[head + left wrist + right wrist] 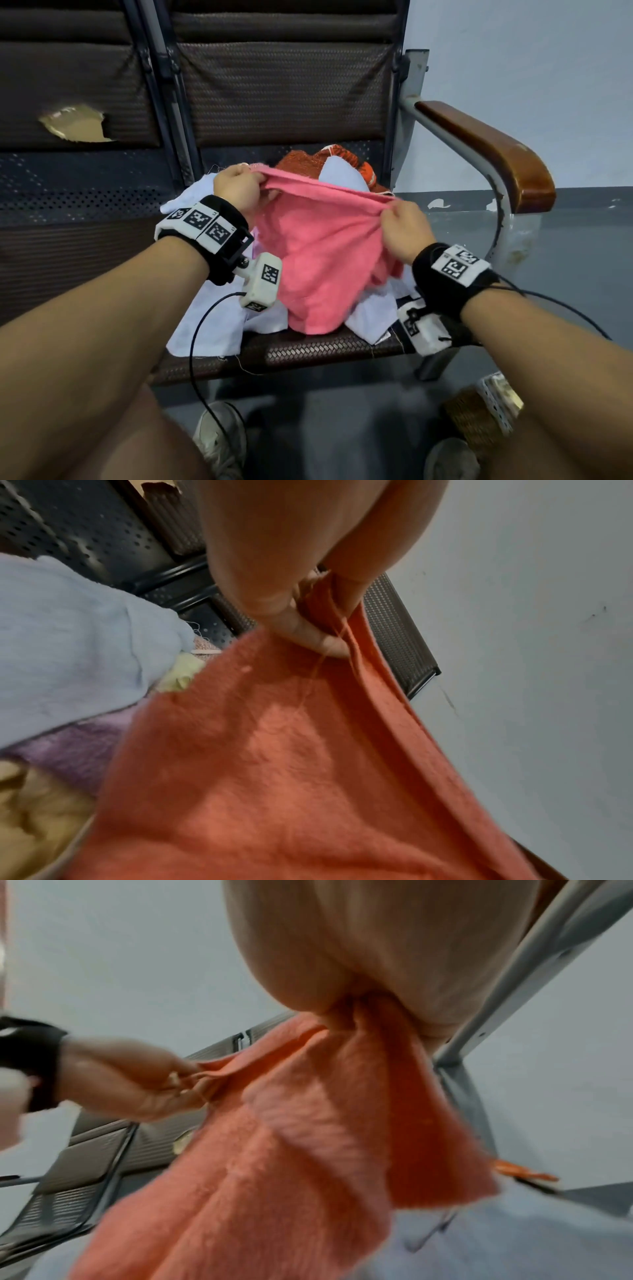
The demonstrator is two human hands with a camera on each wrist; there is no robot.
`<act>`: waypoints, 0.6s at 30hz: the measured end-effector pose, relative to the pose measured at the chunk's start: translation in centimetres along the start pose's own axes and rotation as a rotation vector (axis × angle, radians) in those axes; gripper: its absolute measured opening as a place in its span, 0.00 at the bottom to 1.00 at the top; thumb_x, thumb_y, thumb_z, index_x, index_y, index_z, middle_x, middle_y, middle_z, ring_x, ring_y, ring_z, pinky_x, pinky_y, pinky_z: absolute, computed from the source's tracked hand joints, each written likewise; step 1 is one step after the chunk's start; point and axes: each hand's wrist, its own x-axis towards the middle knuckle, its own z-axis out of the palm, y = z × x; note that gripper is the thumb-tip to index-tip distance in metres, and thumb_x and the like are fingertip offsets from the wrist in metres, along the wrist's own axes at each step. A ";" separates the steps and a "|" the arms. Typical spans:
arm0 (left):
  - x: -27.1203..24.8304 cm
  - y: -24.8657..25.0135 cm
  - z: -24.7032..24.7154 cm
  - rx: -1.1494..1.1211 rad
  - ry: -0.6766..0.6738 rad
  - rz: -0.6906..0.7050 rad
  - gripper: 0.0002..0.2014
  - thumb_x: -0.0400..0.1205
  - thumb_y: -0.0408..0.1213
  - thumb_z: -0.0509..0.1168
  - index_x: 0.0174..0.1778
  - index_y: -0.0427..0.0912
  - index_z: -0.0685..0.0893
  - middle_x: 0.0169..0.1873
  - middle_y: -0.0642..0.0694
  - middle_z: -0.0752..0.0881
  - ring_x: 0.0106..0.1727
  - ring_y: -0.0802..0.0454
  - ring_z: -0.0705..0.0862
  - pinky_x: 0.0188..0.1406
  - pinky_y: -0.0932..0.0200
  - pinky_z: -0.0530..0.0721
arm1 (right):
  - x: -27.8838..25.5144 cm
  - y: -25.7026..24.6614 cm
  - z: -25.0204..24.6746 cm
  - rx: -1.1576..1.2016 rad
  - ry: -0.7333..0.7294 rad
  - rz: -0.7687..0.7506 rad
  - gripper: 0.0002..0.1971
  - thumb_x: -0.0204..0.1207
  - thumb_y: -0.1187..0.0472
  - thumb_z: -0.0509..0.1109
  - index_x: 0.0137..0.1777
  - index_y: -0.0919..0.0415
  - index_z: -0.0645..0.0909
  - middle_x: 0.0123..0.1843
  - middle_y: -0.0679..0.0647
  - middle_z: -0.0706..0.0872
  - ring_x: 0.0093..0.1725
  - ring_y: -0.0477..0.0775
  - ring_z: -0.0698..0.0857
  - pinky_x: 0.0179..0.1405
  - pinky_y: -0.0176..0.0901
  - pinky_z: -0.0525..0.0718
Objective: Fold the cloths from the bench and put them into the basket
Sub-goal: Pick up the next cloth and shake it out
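Item: soft pink terry cloth (318, 260), top edge pinched at separate points by left hand (236, 192) and right hand (404, 229), stretched above the white cloths (212, 322) on the brown woven bench seat (308, 349), seemingly to square it for folding; wicker basket (479, 411) on floor, lower right.

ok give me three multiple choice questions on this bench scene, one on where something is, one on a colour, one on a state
1. Where is the basket?
A. on the bench seat
B. on the floor, lower right
C. on the armrest

2. What colour is the held cloth?
A. pink
B. green
C. black

3. How is that cloth held?
A. lying flat, untouched
B. by one hand only
C. stretched between both hands

Answers:
1 B, it sits below the seat edge beside a shoe.
2 A, pink in the head view.
3 C, the left hand and right hand each pinch its top edge.
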 end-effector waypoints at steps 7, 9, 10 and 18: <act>0.8 -0.6 -1.0 0.213 0.107 0.117 0.12 0.81 0.22 0.57 0.45 0.43 0.78 0.32 0.43 0.83 0.28 0.51 0.82 0.29 0.56 0.87 | -0.4 2.8 -2.6 -0.280 -0.229 -0.242 0.11 0.75 0.50 0.77 0.35 0.52 0.82 0.32 0.45 0.82 0.33 0.52 0.81 0.34 0.42 0.70; 1.3 -0.8 -1.7 0.271 0.115 0.127 0.14 0.80 0.21 0.57 0.45 0.43 0.83 0.32 0.42 0.86 0.28 0.49 0.85 0.36 0.51 0.90 | -0.8 3.7 -3.0 -0.268 -0.291 -0.266 0.09 0.78 0.53 0.75 0.37 0.53 0.84 0.29 0.45 0.84 0.28 0.49 0.82 0.33 0.42 0.75; 1.6 -1.0 -2.0 0.283 0.105 0.122 0.15 0.79 0.20 0.57 0.44 0.43 0.85 0.32 0.42 0.87 0.28 0.49 0.86 0.38 0.50 0.90 | -0.9 4.0 -3.1 -0.244 -0.298 -0.267 0.11 0.81 0.55 0.71 0.37 0.55 0.83 0.27 0.46 0.84 0.26 0.49 0.83 0.32 0.44 0.79; 2.3 -1.6 -2.9 0.340 0.051 0.104 0.18 0.77 0.20 0.58 0.41 0.42 0.91 0.33 0.42 0.90 0.33 0.49 0.90 0.36 0.56 0.91 | -1.3 4.5 -3.3 -0.392 -0.386 -0.294 0.05 0.78 0.66 0.66 0.45 0.61 0.84 0.40 0.56 0.86 0.40 0.59 0.84 0.35 0.43 0.72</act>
